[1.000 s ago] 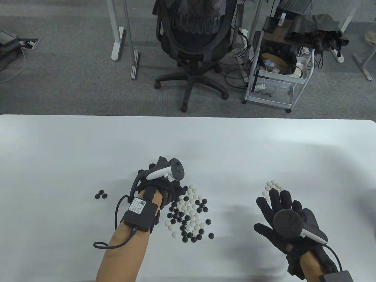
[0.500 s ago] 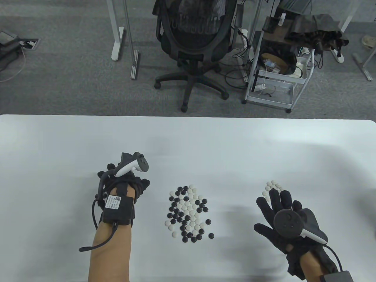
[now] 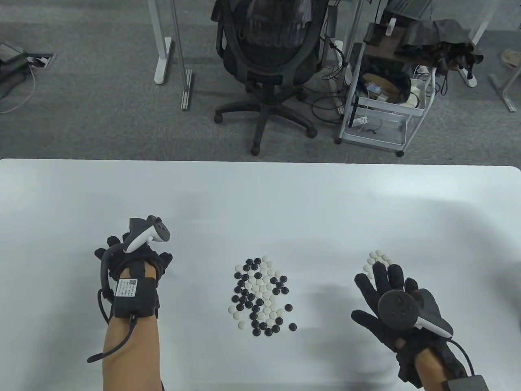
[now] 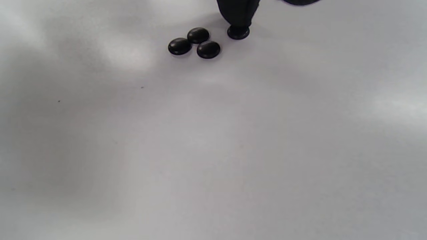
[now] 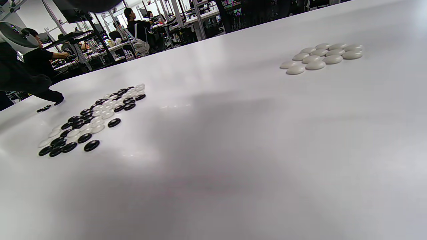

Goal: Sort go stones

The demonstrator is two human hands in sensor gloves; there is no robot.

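Note:
A mixed pile of black and white Go stones [image 3: 260,297] lies at the table's middle front and also shows in the right wrist view [image 5: 90,120]. A small group of white stones [image 3: 378,258] lies to the right, just past my right hand [image 3: 386,293], which lies flat with fingers spread and holds nothing. My left hand [image 3: 132,260] is at the left and covers the black group in the table view. In the left wrist view its fingertips [image 4: 237,15] pinch a black stone [image 4: 238,32] down on the table beside three black stones [image 4: 196,43].
The white table [image 3: 260,195] stretches wide behind the stones. Past its far edge stand an office chair [image 3: 268,61] and a white wire cart [image 3: 382,110] on the grey carpet.
My left hand has moved left from the mixed pile to the black group, carrying a black stone, and has lowered it onto the table there. My right hand has not moved.

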